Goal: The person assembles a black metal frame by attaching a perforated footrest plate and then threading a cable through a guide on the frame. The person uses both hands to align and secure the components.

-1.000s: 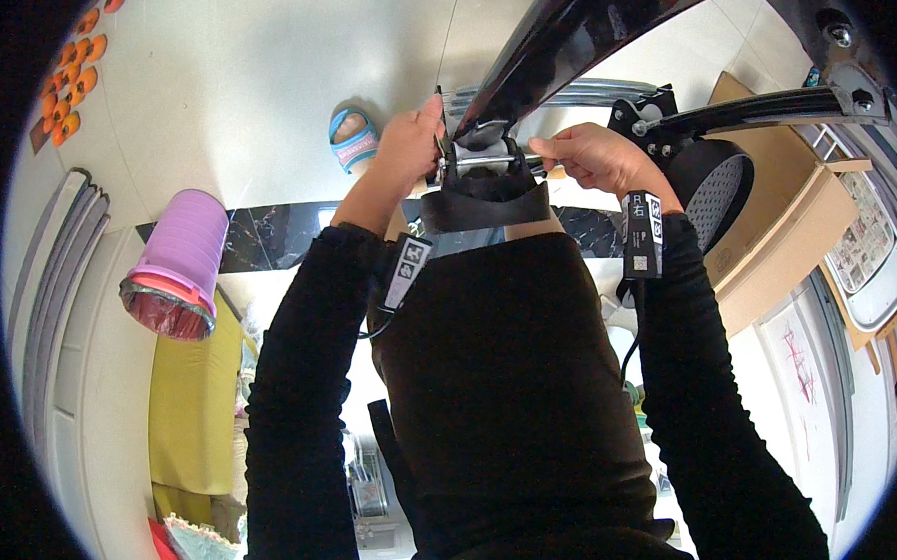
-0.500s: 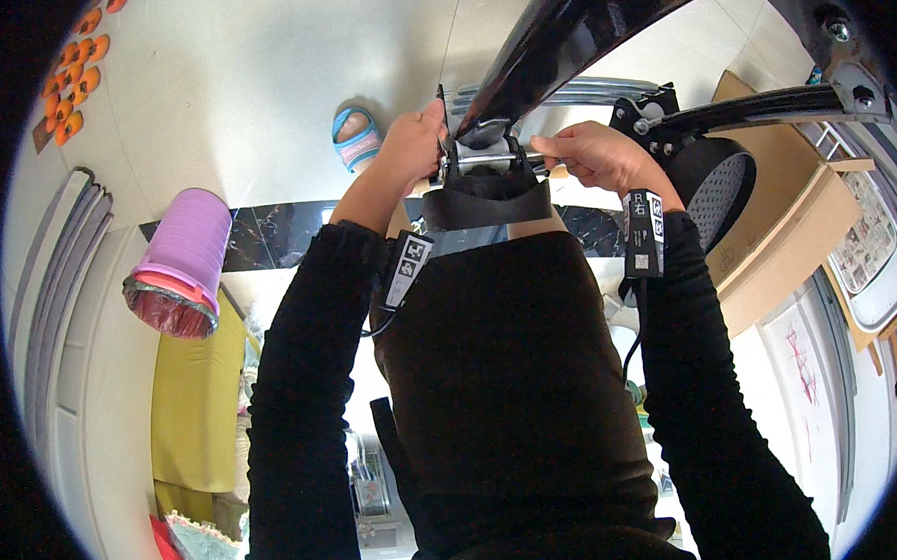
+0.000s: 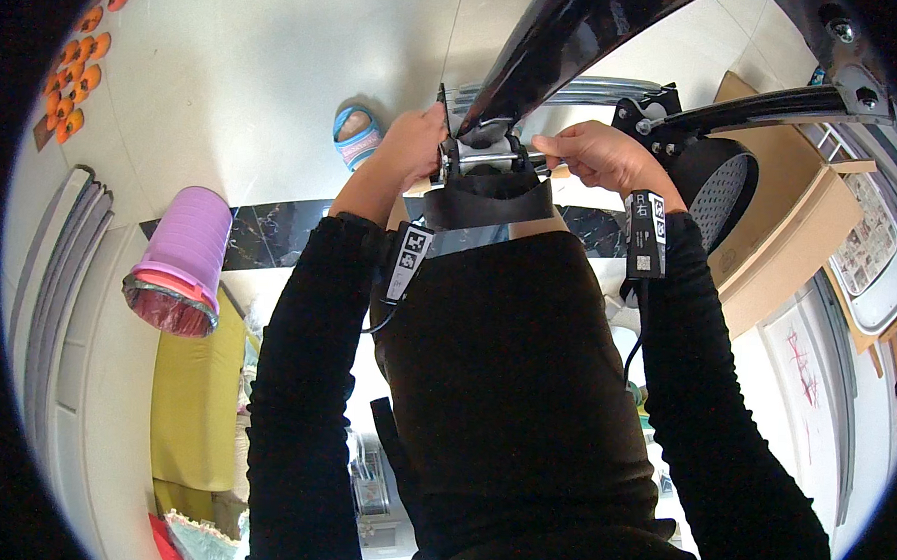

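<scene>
A glossy black tube (image 3: 568,55) of an exercise machine slopes down to a joint crossed by a silver metal rod (image 3: 490,159). Beneath the joint is a curved black cover (image 3: 488,204). My left hand (image 3: 412,150) is closed at the rod's left end, around a thin dark tool (image 3: 441,98) whose tip stands up past the fingers; its kind is unclear. At the rod's right end, my right hand (image 3: 596,154) is closed in a pinch. What its fingertips hold is too small and hidden to name.
A black pedal (image 3: 718,192) and black linkage arm (image 3: 766,112) lie to the right, beside an open cardboard box (image 3: 791,235). Leftward are a purple bin (image 3: 185,243) and a yellow-green cushion (image 3: 195,399). A foot in a blue slipper (image 3: 358,138) stands on the pale tiles.
Both hands stay at the rod's two ends. My left hand and forearm have shifted very slightly; the machine's joint looks unchanged.
</scene>
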A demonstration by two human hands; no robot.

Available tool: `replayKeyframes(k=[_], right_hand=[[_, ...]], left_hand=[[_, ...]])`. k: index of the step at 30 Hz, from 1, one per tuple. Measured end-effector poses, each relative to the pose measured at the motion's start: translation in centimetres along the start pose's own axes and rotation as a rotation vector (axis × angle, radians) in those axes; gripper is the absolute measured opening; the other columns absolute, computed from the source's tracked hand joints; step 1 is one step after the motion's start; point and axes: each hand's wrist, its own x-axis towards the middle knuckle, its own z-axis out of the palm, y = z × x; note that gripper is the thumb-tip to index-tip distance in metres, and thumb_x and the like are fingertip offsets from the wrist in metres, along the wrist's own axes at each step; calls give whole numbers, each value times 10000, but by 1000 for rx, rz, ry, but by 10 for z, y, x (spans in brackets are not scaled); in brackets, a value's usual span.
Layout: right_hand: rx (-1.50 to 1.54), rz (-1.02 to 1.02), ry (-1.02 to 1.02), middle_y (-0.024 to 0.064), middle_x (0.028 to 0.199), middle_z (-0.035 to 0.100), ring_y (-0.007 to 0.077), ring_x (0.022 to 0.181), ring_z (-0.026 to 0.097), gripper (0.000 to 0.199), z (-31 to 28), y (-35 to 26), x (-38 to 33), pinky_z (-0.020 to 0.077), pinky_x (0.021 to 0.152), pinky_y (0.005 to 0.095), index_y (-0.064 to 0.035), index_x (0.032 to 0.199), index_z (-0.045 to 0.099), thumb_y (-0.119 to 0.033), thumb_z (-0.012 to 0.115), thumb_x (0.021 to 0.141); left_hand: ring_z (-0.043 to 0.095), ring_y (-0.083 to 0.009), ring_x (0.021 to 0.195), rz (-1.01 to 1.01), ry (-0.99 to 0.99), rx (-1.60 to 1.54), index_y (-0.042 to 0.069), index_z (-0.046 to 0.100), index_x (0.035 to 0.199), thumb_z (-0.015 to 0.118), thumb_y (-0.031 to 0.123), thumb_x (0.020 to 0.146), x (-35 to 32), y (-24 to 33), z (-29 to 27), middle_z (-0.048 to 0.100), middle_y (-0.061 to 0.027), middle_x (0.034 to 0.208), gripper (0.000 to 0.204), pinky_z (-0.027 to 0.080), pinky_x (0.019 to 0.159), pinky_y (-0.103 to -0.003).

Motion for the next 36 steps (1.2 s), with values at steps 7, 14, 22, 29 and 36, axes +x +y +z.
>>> replayKeyframes(k=[7,14,22,29,36], right_hand=[[-26,-14,13,-42,494,358,70,408,257,468,1,0,-3,177,374,225,-50,633,608,-487,773,659],[-40,-7,9,-44,488,358,69,405,277,484,0,0,-2,192,357,220,-50,629,607,-503,775,643],[-33,-14,1,-51,466,350,58,371,265,472,-1,2,0,188,339,209,-52,634,602,-493,768,662],[-23,11,-18,-47,442,365,68,377,254,465,-1,0,-1,168,380,211,-27,664,619,-472,750,692],[22,-5,-42,-59,455,346,55,373,270,460,0,-2,-3,170,344,209,-53,636,618,-486,774,654]], left_hand=[[465,-232,564,-379,37,-302,22,497,684,402,424,914,-1,13,4,474,-103,610,472,368,521,-346],[501,-291,557,-327,113,-202,1,506,620,403,436,893,-2,3,6,503,-155,563,524,393,572,-407],[391,-159,428,-563,128,-527,46,477,591,445,464,903,-5,23,7,404,-29,503,522,278,387,-299],[361,-121,413,-582,126,-663,98,455,589,371,514,916,-10,22,3,394,-15,524,535,261,365,-271],[310,-82,427,-462,-29,-704,104,458,664,388,459,923,-17,25,-7,336,33,526,446,240,398,-223]])
